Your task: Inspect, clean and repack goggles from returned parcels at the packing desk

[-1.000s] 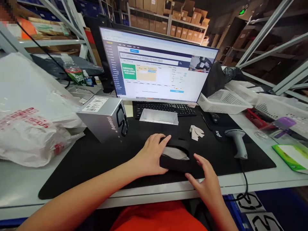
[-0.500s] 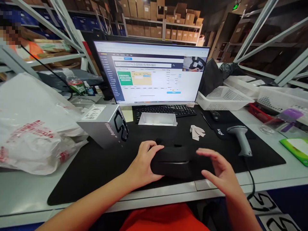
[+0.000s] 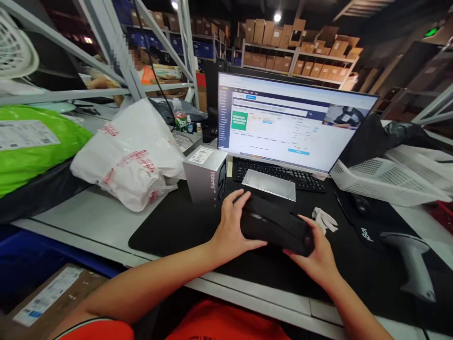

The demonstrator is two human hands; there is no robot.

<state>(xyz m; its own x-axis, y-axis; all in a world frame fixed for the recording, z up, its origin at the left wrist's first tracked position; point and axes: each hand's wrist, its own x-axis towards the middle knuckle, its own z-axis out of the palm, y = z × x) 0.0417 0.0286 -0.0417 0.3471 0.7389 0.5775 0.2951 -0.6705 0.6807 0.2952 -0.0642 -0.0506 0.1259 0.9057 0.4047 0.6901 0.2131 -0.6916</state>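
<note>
1. Far left, a green package and a white plastic bag lie beside the work area; the bag's edge is near the silver box, and a knock there could nudge the box.
2. The silver box stands upright on the black mat, just beside the left hand; a sideways swing of that hand could tip it.
3. The left hand grips the near-left end of the black case, fingers over the far side and thumb along the near one. Uneven pressure could let that end slip.
4. The black case sits between both hands, over the mat's middle (whether its underside touches the mat, I cannot tell). If its cover is loose, tilting could open it.
5. Behind it, the silver tray lies before the keyboard; pushing the case away could shove tray into keys.
6. The right hand holds the right end, fingers and thumb curled around it. The crumpled cloth lies near its fingertips and could be snagged or dragged.
7. Rightmost, the scanner lies well apart; a wide elbow could catch it.
</note>
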